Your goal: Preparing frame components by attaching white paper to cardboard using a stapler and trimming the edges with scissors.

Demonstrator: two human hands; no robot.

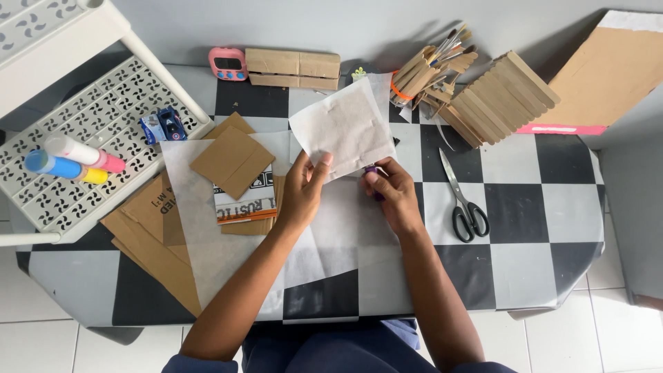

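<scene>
Two hands meeting above the checkered table (525,207). Left hand (302,193) pinching the white paper sheet (345,128); right hand (394,195) closing around a small purple object (371,169). Scissors (464,197) lying at three o'clock.

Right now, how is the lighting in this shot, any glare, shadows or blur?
Head view: soft, even daylight; sharp overall. Faint sheen on the checkered table. Soft shadows lie behind the stick bundle and under the white paper sheet held by the left hand. Straight edges bow slightly toward the corners.

white paper square (349,128) | tilted, lifted above table | small purple object (373,173) | mostly hidden beneath
</scene>
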